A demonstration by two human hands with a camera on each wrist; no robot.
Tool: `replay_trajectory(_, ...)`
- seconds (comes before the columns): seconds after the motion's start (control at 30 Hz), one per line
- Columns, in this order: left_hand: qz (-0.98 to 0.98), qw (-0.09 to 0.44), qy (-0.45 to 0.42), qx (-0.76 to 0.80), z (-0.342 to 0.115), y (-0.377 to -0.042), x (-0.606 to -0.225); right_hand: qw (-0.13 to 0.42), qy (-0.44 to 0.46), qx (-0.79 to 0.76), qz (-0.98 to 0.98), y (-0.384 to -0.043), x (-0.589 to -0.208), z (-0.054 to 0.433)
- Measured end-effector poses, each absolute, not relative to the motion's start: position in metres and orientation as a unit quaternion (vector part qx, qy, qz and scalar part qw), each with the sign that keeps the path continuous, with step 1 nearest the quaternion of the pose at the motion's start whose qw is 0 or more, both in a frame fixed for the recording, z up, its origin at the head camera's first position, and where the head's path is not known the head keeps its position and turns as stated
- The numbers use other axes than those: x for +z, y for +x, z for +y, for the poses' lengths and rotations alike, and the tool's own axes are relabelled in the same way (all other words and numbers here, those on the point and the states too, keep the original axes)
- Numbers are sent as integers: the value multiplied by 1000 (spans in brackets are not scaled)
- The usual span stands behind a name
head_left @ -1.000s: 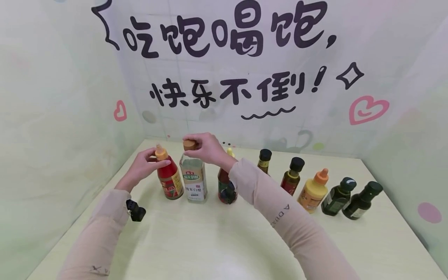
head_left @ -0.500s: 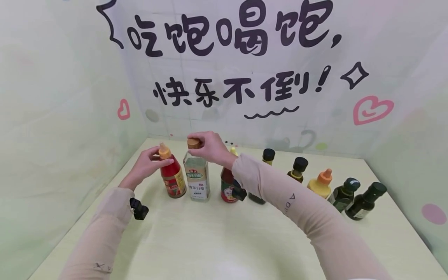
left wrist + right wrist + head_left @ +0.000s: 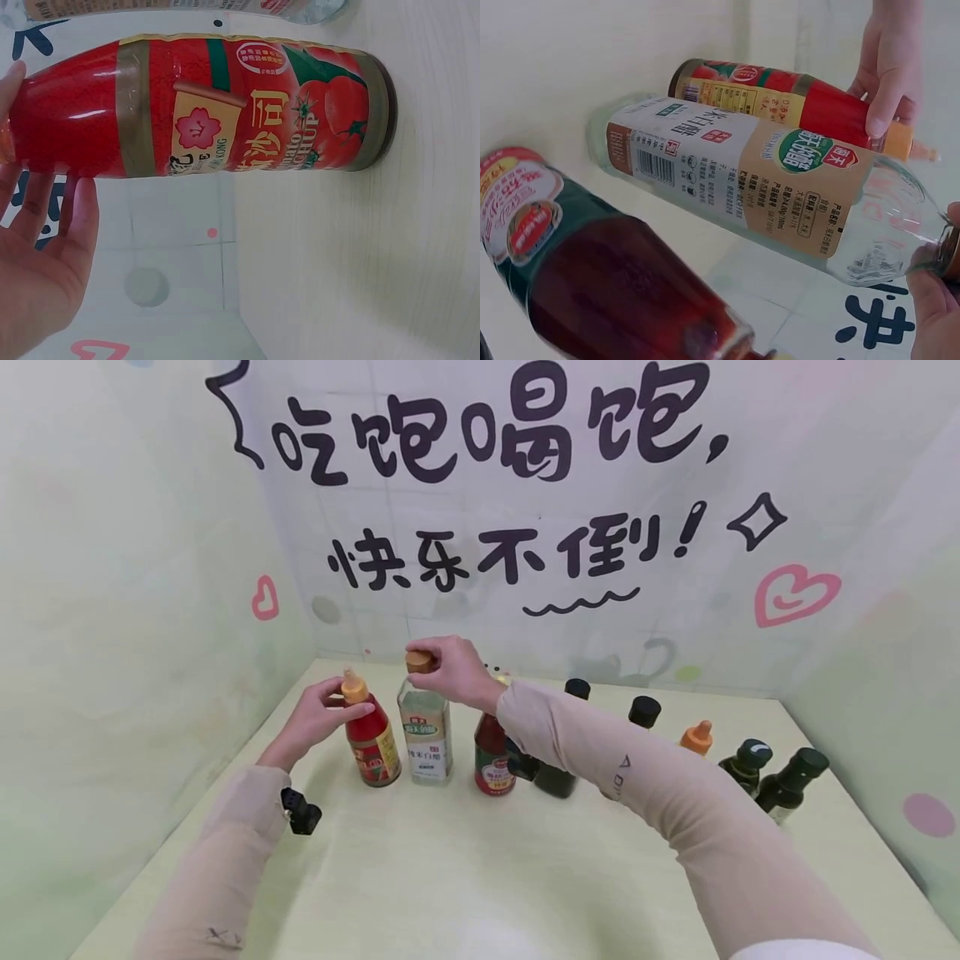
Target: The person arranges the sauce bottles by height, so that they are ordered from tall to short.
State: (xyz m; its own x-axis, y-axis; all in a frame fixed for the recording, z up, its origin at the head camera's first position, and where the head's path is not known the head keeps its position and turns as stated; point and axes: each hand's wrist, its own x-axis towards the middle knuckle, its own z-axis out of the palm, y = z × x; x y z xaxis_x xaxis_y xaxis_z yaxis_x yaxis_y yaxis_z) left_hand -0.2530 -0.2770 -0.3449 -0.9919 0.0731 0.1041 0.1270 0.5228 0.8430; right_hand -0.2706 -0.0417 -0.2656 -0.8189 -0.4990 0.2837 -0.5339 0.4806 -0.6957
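Note:
My left hand [image 3: 309, 720] grips a red tomato ketchup bottle [image 3: 372, 745] round its neck, just below the orange squeeze cap [image 3: 354, 689]. The bottle stands upright at the table's back left; its printed front fills the left wrist view. Right beside it is a clear square bottle of white vinegar [image 3: 427, 739]. Thumb and fingers of my right hand [image 3: 467, 675] pinch its brown cap [image 3: 418, 662] from the right. In the right wrist view, the left hand [image 3: 892, 71] shows behind the vinegar bottle, at the ketchup bottle's neck.
A dark red sauce bottle [image 3: 495, 768] stands just right of the vinegar. Farther right is a row of several bottles, partly hidden by my right sleeve [image 3: 615, 743]: black-capped ones, an orange-nozzled cap [image 3: 697, 737] and a dark green bottle [image 3: 783, 789]. A printed cloth wall [image 3: 480, 610] closes the back.
The right hand and vinegar bottle have shifted slightly back beside the ketchup bottle. The right forearm has swung to cover more of the right-hand bottles. The left hand keeps its grip.

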Motion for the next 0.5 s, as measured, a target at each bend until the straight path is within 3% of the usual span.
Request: replay_trajectory(0.5,-873,26,-50,-485,-276,-254,-347,69,267,438,-856,-297,-242,-51)
